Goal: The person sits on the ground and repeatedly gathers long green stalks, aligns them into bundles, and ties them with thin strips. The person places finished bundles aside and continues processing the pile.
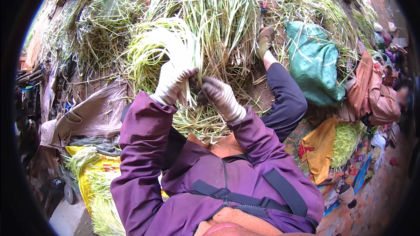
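My left hand (175,80), in a striped glove with dark fingertips, is closed around a bundle of pale green stalks (160,41) that fan out and droop over its far side. Close to its right, my right hand (220,95), in a matching glove, has its fingers pinched on a thin strand of a stalk between the two hands; the fingertips are blurred. Just beyond both hands lies a large heap of long green leafy stalks (216,13) with brownish root ends towards me. Loose trimmings (200,121) lie below the hands.
A green woven sack (311,62) lies to the right, beside orange cloth (320,150). Pale cloth (95,111) is at the left. At the lower left, a yellow sack (83,173) holds pale stalks. Another heap of dry grass-like stalks (101,36) lies at the upper left. My bent leg is at the right.
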Motion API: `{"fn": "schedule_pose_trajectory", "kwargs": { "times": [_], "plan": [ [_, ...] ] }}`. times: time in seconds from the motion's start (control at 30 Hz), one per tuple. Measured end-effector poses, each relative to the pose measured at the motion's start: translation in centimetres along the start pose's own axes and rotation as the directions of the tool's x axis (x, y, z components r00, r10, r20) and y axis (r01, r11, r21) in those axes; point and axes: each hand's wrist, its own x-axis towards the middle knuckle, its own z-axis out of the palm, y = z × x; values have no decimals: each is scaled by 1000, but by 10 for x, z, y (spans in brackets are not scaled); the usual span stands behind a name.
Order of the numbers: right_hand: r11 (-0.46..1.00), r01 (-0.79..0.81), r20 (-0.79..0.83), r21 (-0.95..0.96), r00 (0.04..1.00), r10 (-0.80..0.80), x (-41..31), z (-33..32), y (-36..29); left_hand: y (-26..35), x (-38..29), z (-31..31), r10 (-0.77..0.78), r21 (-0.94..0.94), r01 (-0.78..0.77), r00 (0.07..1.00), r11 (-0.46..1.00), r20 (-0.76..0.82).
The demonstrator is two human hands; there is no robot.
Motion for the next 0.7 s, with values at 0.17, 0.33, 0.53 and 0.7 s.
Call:
{"fn": "schedule_pose_trajectory", "kwargs": {
  "times": [0.17,0.33,0.53,0.7],
  "plan": [
    [997,12,-36,72,999,-9,30,3,-7,-5,3,3,113,49,-113,994,992,-9],
    [877,-2,-34,480,999,21,30,7,8,-10,7,11,156,58,-151,983,987,-93],
    [945,-158,-93,285,977,192,52,-15,61,-4,8,23,261,204,-222,947,953,-189],
    [265,-43,16,-963,976,216,25,-42,143,16,4,20,356,184,-323,913,929,-200]
  ]
}}
